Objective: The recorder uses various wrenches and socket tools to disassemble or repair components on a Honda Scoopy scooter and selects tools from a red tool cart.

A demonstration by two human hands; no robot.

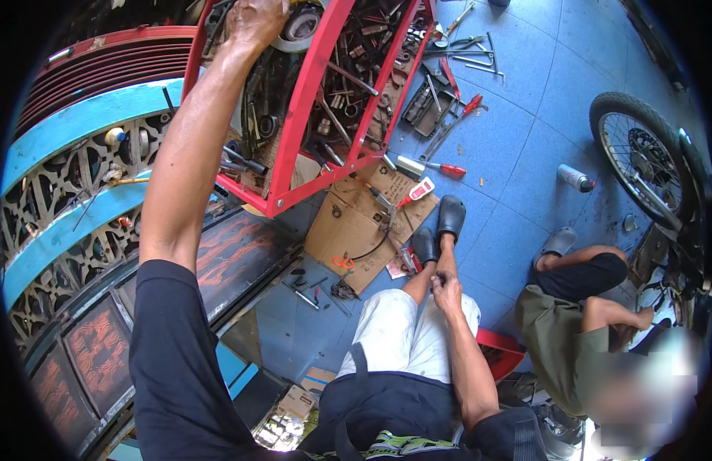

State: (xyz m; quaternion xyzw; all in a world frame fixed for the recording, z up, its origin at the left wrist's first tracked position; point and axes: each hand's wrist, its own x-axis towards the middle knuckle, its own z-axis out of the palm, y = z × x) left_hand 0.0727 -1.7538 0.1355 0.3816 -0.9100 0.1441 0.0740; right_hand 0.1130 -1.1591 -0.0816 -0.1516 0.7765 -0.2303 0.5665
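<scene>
My left hand (254,21) is raised to the top of the red metal tool cart (294,131), its fingers curled beside a round, ring-like part (300,24); what they grip is hidden. Sockets and wrenches (342,100) fill the cart's shelves. My right hand (446,293) is closed over my lap around a small dark item that I cannot make out. Below the cart, cardboard (333,238) on the floor holds orange-handled scissors (343,262) and a white-and-red bottle (416,192).
A co-worker in an olive top (555,346) sits at the right by a motorcycle wheel (632,161). Scattered tools (440,104) and a spray can (575,178) lie on the blue tiled floor (517,154). Painted panels (87,353) and turquoise latticework (41,230) line the left.
</scene>
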